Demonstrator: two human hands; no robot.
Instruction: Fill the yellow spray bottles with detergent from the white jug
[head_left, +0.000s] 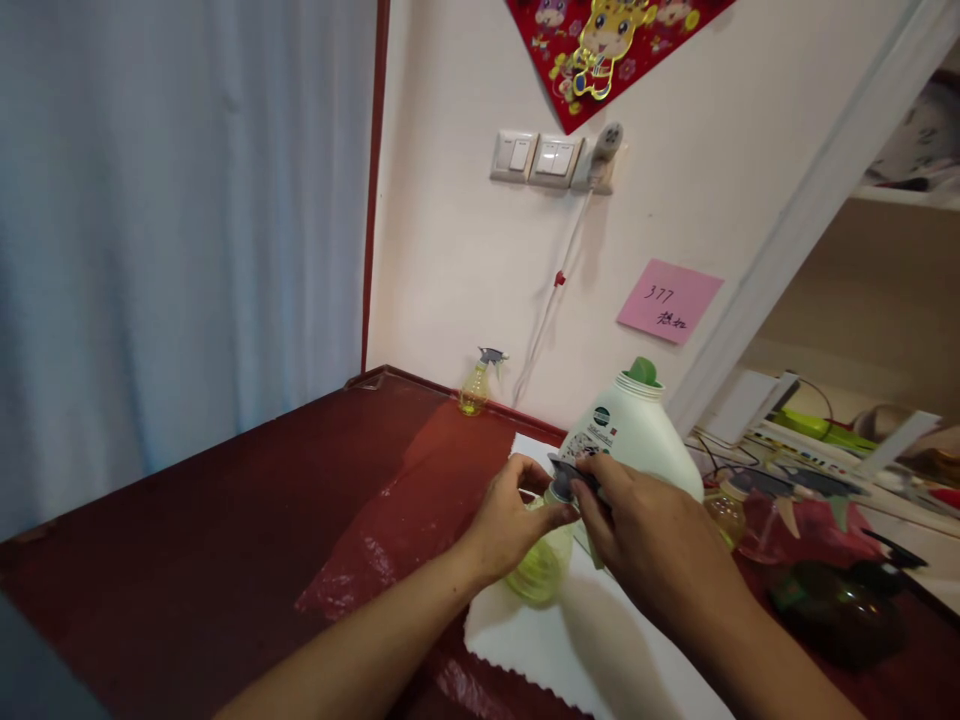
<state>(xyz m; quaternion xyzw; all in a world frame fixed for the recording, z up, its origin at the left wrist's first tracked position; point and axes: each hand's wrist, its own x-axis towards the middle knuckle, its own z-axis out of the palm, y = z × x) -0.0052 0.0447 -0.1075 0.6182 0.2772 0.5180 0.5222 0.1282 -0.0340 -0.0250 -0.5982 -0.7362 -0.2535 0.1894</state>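
Note:
A yellow-green see-through spray bottle (541, 575) stands on a white sheet (600, 640) in front of me. My left hand (510, 520) is closed around its neck, thumb and fingers on the collar. On the dark grey trigger head at its top, my right hand (637, 510) is closed with thumb and fingers; part of the head is hidden by them. Right behind my hands stands a large pale green jug (660, 430) with a green piece in its mouth. A second yellow spray bottle (475, 390) with a grey trigger head stands by the wall.
Clear plastic film (375, 550) lies on the dark red table (247, 520). More spray bottles (727, 510) and a dark bottle (832, 605) stand at the right, near a cluttered shelf (840, 430). A white cable (566, 250) hangs from a wall socket; a blue curtain (180, 220) is at left.

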